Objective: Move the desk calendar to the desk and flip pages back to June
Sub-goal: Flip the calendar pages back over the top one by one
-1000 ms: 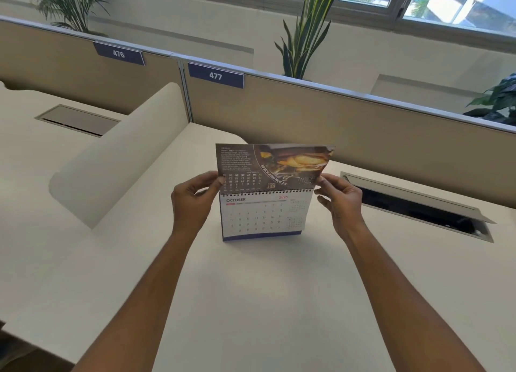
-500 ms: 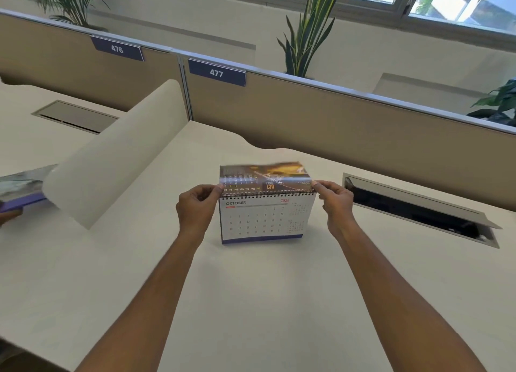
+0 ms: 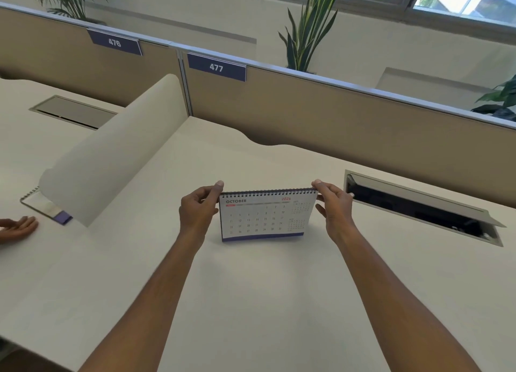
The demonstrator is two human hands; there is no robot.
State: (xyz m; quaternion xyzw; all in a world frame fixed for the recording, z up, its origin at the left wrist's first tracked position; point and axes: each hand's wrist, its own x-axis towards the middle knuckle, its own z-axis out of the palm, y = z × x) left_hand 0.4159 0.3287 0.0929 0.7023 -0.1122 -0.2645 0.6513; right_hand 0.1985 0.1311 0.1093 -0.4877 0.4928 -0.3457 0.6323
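The desk calendar stands upright on the cream desk, spiral binding on top, its front page reading OCTOBER 2026 above a dark blue base strip. My left hand pinches its top left corner at the spiral. My right hand pinches the top right corner. No page stands above the binding; what lies behind the calendar is hidden.
A curved cream divider separates the neighbouring desk, where another person's hand rests near a second spiral calendar. An open cable tray lies at the right. Partition panels labelled 476 and 477 run behind, with plants beyond.
The picture page that stood upright above the spiral has gone over the back, out of sight. October stays in front. Both hands stayed at the top corners.
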